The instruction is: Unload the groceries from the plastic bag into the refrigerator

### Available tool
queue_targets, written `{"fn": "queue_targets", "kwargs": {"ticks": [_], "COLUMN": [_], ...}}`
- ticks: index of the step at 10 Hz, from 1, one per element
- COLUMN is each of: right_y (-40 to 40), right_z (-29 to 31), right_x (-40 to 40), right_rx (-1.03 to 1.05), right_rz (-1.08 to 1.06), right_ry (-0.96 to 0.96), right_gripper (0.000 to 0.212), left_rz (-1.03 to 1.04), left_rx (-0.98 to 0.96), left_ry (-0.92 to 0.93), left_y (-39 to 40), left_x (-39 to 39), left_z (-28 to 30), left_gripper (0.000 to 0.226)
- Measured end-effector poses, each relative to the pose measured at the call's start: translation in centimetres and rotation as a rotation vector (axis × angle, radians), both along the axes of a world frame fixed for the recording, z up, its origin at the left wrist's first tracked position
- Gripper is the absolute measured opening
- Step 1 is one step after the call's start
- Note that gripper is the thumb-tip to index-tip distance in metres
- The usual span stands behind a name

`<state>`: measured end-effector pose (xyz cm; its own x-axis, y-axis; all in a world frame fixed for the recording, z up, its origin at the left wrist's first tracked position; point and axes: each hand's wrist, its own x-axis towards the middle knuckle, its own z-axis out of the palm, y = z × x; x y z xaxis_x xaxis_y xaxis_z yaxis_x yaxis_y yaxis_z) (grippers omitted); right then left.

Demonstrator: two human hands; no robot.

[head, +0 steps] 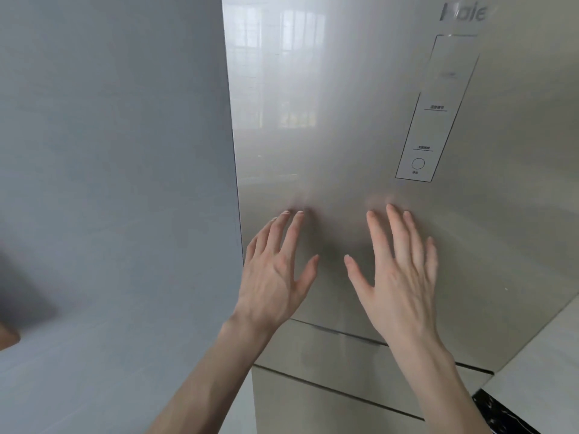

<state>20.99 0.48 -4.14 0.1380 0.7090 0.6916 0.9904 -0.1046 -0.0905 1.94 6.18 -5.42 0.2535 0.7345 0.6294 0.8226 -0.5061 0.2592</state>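
Two bare hands raised flat toward the refrigerator (360,136), doors all closed. Far left: pale blue-grey wall (109,151), with a blurred dark shape low at the frame edge, not identifiable. Left hand (275,277) next, near the door's left edge, fingers straight and spread, fingertips (285,214) on or just off the glossy upper door — contact hard to confirm, though faint reflections meet the tips. Grip released, holding nothing. Right hand (398,277) just beside it, thumbs pointing toward each other, fingers likewise straight and splayed against the same door; grip released, nothing held. Above and right of the right hand: control panel (438,114) outlined on the door, with small printed labels and a round button (418,163) near its lower end. Brand lettering (463,12) at top right, partly blurred. Below both wrists, two drawer fronts (329,349), shut, contents hidden. Lower right corner: pale bench (539,355) with a dark marbled edge.
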Motion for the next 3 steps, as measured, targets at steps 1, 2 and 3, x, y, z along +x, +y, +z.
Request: {"fn": "queue_targets", "kwargs": {"ticks": [1, 2, 3], "right_y": [-0.4, -1.2, -1.9], "right_z": [0.8, 1.6, 2.1], "right_x": [-1.4, -3.3, -4.8], "right_rx": [0.02, 0.018, 0.04], "right_rz": [0.08, 0.132, 0.164], "right_ry": [0.055, 0.038, 0.022], "right_gripper": [0.068, 0.068, 0.067], "left_rz": [0.018, 0.052, 0.105], "left_rx": [0.008, 0.019, 0.045], "left_ry": [0.009, 0.026, 0.041], "left_y": [-1.0, -2.6, -3.9], "left_x": [-2.1, -4.5, -6.8], "left_z": [0.5, 1.3, 1.8], "left_gripper": [0.067, 0.064, 0.062]}}
